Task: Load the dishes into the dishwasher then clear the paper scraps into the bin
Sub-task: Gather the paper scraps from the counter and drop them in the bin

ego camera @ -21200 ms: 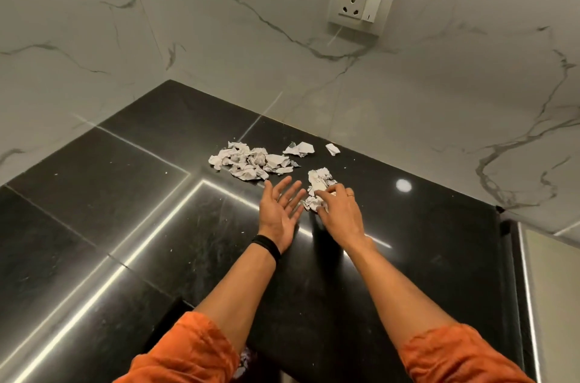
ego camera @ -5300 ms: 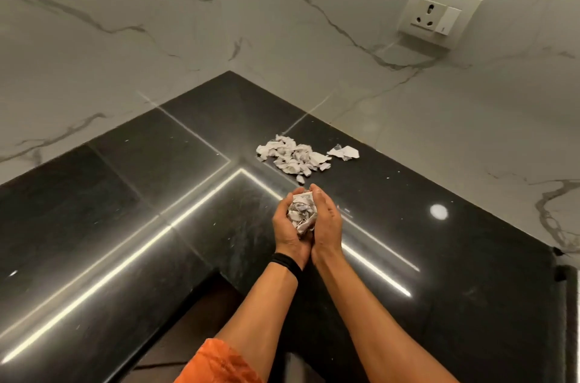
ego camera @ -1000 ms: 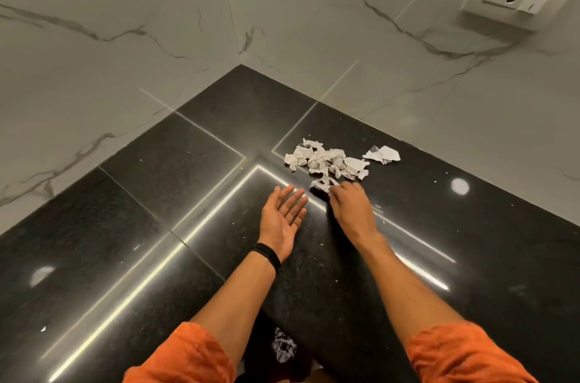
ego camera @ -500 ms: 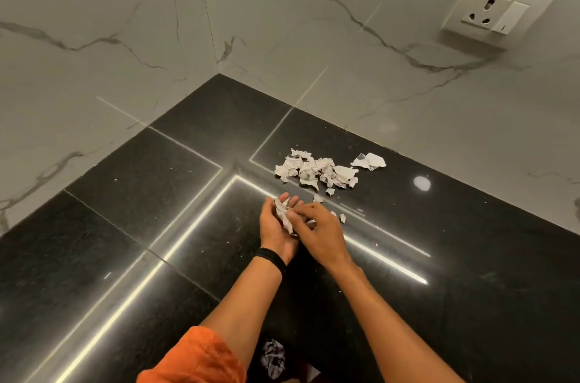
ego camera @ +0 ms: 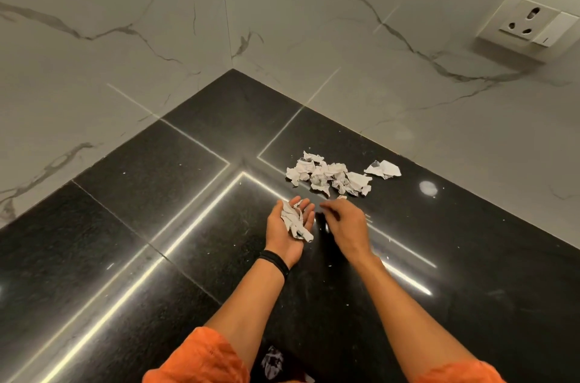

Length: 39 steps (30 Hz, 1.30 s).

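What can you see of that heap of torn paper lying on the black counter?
The heap of scraps is a loose cluster of small, torn, crumpled pieces of what looks like white-grey paper. It lies on the glossy black counter, not far from the marble wall corner. One larger scrap sits apart on its right. Neither hand plainly touches the heap: the right hand hovers just in front of it, and the left hand lies palm up beside, with gathered pieces in it.

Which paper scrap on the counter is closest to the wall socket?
The lone scrap right of the pile; it lies apart from the clump, on the socket side.
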Each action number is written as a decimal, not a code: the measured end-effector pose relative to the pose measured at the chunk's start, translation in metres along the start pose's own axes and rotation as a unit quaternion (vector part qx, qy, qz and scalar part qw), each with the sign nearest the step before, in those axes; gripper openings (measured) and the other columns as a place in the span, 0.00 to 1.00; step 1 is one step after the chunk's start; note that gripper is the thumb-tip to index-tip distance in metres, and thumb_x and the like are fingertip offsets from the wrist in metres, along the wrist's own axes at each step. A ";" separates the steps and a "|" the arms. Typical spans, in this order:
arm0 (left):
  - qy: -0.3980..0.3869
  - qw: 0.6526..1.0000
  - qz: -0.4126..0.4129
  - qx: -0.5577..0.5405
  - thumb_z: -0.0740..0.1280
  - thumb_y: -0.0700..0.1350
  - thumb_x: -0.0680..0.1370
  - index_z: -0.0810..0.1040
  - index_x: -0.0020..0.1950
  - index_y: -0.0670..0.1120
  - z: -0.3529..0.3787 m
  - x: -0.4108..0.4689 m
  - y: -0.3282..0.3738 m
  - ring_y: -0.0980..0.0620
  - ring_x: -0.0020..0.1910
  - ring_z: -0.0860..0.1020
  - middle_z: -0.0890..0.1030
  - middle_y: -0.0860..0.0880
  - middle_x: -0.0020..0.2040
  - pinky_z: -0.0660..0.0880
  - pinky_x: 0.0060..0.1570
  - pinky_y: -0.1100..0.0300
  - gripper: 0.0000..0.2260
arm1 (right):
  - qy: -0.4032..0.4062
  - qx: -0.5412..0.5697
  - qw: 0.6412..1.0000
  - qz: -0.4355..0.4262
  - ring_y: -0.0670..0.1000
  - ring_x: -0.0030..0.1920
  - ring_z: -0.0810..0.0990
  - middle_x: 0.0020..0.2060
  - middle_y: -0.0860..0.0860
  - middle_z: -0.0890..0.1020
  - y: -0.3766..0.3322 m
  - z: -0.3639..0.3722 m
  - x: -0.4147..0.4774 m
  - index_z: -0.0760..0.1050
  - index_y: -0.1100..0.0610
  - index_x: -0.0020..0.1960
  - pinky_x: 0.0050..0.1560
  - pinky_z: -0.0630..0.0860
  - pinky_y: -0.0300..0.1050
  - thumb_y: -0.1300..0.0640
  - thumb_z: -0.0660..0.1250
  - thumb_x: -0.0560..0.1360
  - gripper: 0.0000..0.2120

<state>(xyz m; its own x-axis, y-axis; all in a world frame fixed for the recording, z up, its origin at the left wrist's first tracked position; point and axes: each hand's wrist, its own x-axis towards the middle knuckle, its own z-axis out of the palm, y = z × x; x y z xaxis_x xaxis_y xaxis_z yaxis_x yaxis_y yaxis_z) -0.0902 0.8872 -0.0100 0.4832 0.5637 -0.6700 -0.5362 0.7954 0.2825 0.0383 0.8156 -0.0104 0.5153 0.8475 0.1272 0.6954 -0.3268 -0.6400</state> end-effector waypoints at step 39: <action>-0.010 0.996 -0.052 0.069 0.59 0.52 0.84 0.78 0.55 0.40 0.005 -0.003 -0.032 0.43 0.56 0.81 0.82 0.39 0.55 0.73 0.67 0.48 0.16 | 0.032 0.100 0.984 0.143 0.40 0.46 0.83 0.45 0.43 0.86 0.017 -0.030 -0.032 0.86 0.51 0.52 0.55 0.80 0.43 0.55 0.75 0.75 0.06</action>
<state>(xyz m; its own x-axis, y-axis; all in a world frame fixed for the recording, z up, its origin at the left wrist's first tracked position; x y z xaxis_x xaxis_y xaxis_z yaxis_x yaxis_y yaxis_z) -0.0709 0.8613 -0.0131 0.5459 0.4793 -0.6872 -0.3823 0.8723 0.3047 0.0487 0.7700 -0.0023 0.7103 0.7030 -0.0358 0.4090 -0.4536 -0.7918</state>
